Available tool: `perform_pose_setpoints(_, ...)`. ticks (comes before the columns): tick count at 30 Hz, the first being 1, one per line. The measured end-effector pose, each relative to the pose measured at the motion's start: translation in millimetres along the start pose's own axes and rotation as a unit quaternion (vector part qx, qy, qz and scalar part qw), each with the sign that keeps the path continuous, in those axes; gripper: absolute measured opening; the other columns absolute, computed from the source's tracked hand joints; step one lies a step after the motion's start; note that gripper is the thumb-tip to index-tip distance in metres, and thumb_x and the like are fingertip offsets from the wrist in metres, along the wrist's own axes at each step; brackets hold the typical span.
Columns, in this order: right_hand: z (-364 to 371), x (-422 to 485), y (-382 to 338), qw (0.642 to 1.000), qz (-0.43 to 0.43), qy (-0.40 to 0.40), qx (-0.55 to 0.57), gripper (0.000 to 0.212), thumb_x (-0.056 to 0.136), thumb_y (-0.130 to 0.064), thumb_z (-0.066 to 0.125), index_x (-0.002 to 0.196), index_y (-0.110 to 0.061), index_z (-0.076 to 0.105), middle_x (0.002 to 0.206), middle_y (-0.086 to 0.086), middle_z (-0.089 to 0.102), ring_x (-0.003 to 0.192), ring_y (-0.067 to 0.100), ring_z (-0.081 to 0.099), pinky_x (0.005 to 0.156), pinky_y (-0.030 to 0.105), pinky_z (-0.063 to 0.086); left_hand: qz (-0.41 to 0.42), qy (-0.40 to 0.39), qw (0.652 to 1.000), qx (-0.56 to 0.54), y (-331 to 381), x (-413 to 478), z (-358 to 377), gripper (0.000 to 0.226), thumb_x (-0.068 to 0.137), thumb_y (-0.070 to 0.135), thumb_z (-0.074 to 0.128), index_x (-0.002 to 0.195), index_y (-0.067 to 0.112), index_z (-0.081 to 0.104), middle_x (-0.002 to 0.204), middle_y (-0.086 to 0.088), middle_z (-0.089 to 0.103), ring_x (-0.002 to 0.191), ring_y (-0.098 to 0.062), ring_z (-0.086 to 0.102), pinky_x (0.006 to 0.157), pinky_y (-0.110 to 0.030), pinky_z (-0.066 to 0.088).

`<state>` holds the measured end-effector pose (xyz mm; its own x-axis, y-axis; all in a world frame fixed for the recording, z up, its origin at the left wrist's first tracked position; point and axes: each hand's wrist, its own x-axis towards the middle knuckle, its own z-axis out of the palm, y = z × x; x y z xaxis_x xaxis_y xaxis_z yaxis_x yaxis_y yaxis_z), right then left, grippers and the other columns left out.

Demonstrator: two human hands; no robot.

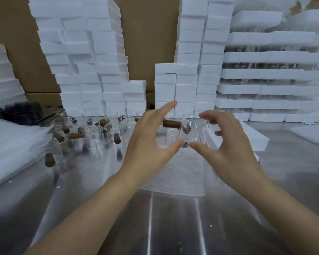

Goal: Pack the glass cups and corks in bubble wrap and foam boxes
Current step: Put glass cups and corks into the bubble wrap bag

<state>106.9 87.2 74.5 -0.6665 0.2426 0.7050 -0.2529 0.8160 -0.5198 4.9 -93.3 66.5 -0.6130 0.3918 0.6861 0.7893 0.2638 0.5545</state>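
Glass cup (193, 129) is upright over the worktop (173, 227), between your hands: your right hand (234, 142) pinches it rim-to-base from three o'clock; your left hand (147, 144), fingers spread, touches its base from nine.

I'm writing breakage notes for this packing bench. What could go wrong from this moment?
The glass cup seems held off the surface by the right hand, with only the thumb of the left hand at its base; a slip could drop it onto the metal table. Loose glass cups and corks crowd the table beside the left hand, so a sideways sweep might knock some over.
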Motion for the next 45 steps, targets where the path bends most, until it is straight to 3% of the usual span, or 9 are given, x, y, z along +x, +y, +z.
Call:
perform_pose_setpoints(7, 6, -4, 1, 0.998, -0.059, -0.017, -0.003, 0.062, 0.091, -0.031, 0.079, 0.145, -0.038, 0.051, 0.14, -0.022, 0.05, 0.132, 0.006, 0.048, 0.111, 0.041, 0.046, 0.048, -0.011, 0.996, 0.073, -2, -2, 4, 0.064, 0.089, 0.053, 0.082, 0.147, 0.043, 0.057, 0.138, 0.024, 0.061, 0.131, -0.005, 0.05, 0.11, -0.035, 0.045)
perform_pose_setpoints(13, 8, -4, 2, 0.998, 0.003, 0.009, 0.063, 0.07, 0.093, -0.03, 0.075, 0.153, -0.04, 0.042, 0.144, -0.026, 0.049, 0.129, -0.002, 0.052, 0.099, 0.017, 0.045, -0.056, -0.014, 0.994, -0.094, 3, 2, 3, 0.067, 0.083, 0.05, 0.088, 0.143, 0.048, 0.057, 0.13, 0.029, 0.068, 0.124, -0.001, 0.061, 0.093, -0.023, 0.046)
perform_pose_setpoints(19, 11, -4, 0, 0.982, 0.072, -0.013, 0.176, 0.055, 0.099, -0.035, 0.071, 0.15, -0.036, 0.051, 0.136, -0.019, 0.062, 0.128, 0.002, 0.057, 0.105, 0.037, 0.052, -0.143, -0.084, 0.942, -0.293, 14, 6, 2, 0.056, 0.089, 0.048, 0.081, 0.139, 0.04, 0.058, 0.128, 0.023, 0.075, 0.117, 0.0, 0.071, 0.086, -0.018, 0.053)
perform_pose_setpoints(22, 11, -4, -3, 0.968, 0.086, -0.025, 0.233, 0.052, 0.096, -0.042, 0.072, 0.146, -0.035, 0.056, 0.129, -0.01, 0.07, 0.126, 0.01, 0.062, 0.105, 0.042, 0.053, -0.174, -0.111, 0.926, -0.317, 14, 7, 5, 0.054, 0.089, 0.05, 0.073, 0.14, 0.039, 0.058, 0.129, 0.024, 0.074, 0.122, -0.003, 0.069, 0.088, -0.03, 0.05)
perform_pose_setpoints(30, 9, -5, 0, 0.994, 0.032, 0.011, 0.103, 0.051, 0.089, -0.037, 0.079, 0.136, -0.039, 0.059, 0.115, -0.021, 0.064, 0.11, 0.005, 0.063, 0.085, 0.014, 0.049, -0.15, -0.074, 0.943, -0.289, 8, 2, 4, 0.069, 0.087, 0.043, 0.086, 0.146, 0.057, 0.052, 0.13, 0.011, 0.075, 0.115, -0.007, 0.073, 0.084, -0.024, 0.059)
perform_pose_setpoints(35, 8, -4, 2, 0.997, 0.019, 0.001, 0.078, 0.045, 0.09, -0.037, 0.078, 0.133, -0.037, 0.063, 0.117, -0.019, 0.064, 0.11, 0.004, 0.064, 0.085, 0.013, 0.049, -0.177, -0.076, 0.934, -0.3, 5, 2, 3, 0.067, 0.084, 0.053, 0.086, 0.144, 0.058, 0.056, 0.126, 0.007, 0.077, 0.118, -0.01, 0.073, 0.088, -0.035, 0.06)
perform_pose_setpoints(40, 5, 4, 3, 0.965, 0.14, -0.031, 0.221, 0.018, 0.107, -0.036, 0.057, 0.118, -0.031, 0.07, 0.099, -0.009, 0.077, 0.088, 0.01, 0.073, 0.079, 0.028, 0.056, -0.188, -0.05, 0.933, -0.302, 4, 4, 4, 0.065, 0.079, 0.045, 0.087, 0.139, 0.053, 0.064, 0.125, 0.008, 0.077, 0.114, -0.003, 0.072, 0.078, -0.025, 0.059)
perform_pose_setpoints(43, 1, 9, 8, 0.94, 0.235, -0.112, 0.222, 0.024, 0.108, -0.032, 0.055, 0.104, -0.02, 0.076, 0.081, 0.001, 0.076, 0.067, 0.01, 0.069, 0.066, 0.022, 0.053, -0.168, -0.05, 0.94, -0.293, 3, 2, 6, 0.057, 0.089, 0.024, 0.087, 0.139, 0.044, 0.067, 0.128, 0.012, 0.074, 0.109, 0.002, 0.071, 0.078, -0.018, 0.057)
perform_pose_setpoints(45, -2, 10, 10, 0.889, 0.324, -0.183, 0.267, 0.031, 0.107, -0.036, 0.055, 0.104, -0.014, 0.077, 0.08, 0.005, 0.073, 0.064, 0.012, 0.066, 0.063, 0.022, 0.052, -0.153, -0.046, 0.949, -0.27, 2, 1, 8, 0.055, 0.091, 0.02, 0.085, 0.139, 0.04, 0.068, 0.132, 0.009, 0.072, 0.112, 0.002, 0.069, 0.086, -0.019, 0.056)
